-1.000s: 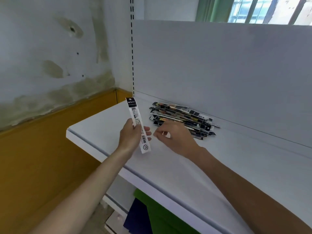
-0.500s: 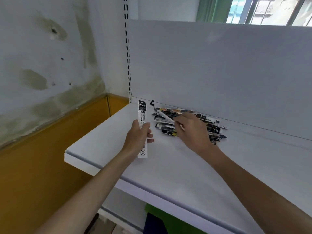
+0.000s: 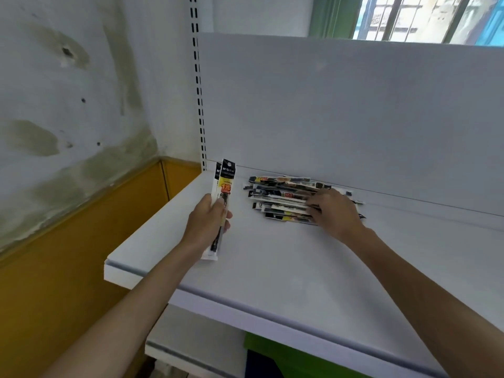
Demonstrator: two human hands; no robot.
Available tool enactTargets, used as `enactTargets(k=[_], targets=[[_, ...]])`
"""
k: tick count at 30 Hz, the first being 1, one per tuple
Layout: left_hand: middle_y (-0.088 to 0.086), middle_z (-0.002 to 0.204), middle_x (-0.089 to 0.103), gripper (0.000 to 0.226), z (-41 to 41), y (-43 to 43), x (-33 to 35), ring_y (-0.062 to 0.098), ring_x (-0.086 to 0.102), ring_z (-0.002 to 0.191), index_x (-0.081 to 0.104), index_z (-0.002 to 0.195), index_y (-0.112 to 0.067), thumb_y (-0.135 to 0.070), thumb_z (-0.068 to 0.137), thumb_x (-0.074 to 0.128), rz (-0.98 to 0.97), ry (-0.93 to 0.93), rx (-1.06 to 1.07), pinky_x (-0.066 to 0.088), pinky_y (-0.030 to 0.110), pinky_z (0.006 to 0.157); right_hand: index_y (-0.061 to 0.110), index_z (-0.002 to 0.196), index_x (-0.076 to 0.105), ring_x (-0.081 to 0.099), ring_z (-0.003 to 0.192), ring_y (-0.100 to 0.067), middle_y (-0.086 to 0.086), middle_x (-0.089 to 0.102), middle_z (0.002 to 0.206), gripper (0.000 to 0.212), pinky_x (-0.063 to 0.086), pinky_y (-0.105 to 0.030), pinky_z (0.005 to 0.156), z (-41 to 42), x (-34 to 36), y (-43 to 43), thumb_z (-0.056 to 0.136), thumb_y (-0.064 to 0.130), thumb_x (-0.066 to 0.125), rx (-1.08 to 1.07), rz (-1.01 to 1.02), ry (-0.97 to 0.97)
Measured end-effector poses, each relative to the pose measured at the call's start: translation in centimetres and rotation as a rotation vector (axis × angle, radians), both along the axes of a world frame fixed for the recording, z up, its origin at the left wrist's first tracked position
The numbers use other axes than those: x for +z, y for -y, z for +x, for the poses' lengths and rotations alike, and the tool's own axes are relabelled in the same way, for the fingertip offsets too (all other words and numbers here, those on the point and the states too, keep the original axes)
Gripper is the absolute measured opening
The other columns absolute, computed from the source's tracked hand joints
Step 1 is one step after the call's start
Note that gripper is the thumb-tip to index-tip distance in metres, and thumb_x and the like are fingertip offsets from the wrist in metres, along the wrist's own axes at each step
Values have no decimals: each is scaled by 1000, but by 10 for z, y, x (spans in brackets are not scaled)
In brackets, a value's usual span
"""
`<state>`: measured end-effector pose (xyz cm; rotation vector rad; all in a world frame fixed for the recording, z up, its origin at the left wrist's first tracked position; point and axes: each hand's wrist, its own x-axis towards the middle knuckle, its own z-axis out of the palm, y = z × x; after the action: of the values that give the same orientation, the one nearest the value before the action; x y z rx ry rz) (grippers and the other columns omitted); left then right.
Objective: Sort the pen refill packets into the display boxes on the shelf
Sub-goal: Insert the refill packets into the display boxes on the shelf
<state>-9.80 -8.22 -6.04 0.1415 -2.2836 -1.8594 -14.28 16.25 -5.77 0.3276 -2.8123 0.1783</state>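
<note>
Nearest the camera, both bare forearms reach out over the white shelf (image 3: 272,268). The left hand (image 3: 206,223) is closed around two pen refill packets (image 3: 225,192), held upright side by side; their lower ends rest on or just above the shelf surface, and the front one shows a yellow label under a black header. The fingers (image 3: 225,214) of that hand are wrapped narrow around the packets' middle, thumb side hidden.

Further in, the right hand (image 3: 334,211) lies palm-down on the near-right part of the loose pile of refill packets (image 3: 281,197), which sits against the shelf's back panel (image 3: 354,118). Its fingers (image 3: 313,207) are spread low over the top packets; whether they have pinched one yet I cannot tell.

No display boxes are in view, so the step in hand looks like gathering matching packets from the pile into the left hand. To do it well, the right fingers should slide a single packet off the top rather than dragging several, check its label against the yellow one already held, and feed it in flat against those so the headers line up. The held bundle will likely fan out or slip if the left grip loosens while accepting another.

Beyond the panel, a barred window (image 3: 422,17) and a stained wall (image 3: 68,91) close the view.
</note>
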Motion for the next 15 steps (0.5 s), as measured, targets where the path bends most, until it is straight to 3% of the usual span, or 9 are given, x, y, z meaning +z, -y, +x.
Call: enactTargets(k=[3,6,9,12,15], targets=[[6,85,58,18,-1,2,1,14,59,67,45,109,-12,-20,101,31,-4,-8,-29,53,20,57,10,84,72,59,89,-25,-5,66,89,18,40,-30,65,1,5,5,87,11,54,20,-74,-94],[3,88,61,19,-2,2,4,12,57,65,43,113,-13,-19,101,31,-56,-30,-41,50,17,52,10,81,72,61,86,-25,-5,67,92,15,43,-29,67,0,10,8,83,4,58,33,-150,-135],[4,90,58,18,-4,5,6,12,52,66,40,115,-14,-21,101,32,-79,-43,-47,47,22,57,14,72,68,59,78,-20,-2,63,88,8,44,-26,63,4,19,13,77,7,69,39,-303,-52],[5,86,54,15,-5,9,12,11,49,67,41,109,-14,-21,101,30,-86,-76,-77,43,22,58,14,68,66,56,65,-10,3,63,73,11,43,-10,53,10,30,19,74,11,75,115,-598,174],[3,84,53,19,-7,11,20,12,50,70,43,110,-11,-21,101,29,-133,-138,-79,44,22,60,11,70,67,55,63,5,11,62,65,9,37,-1,58,17,35,27,77,10,72,154,-676,49]])
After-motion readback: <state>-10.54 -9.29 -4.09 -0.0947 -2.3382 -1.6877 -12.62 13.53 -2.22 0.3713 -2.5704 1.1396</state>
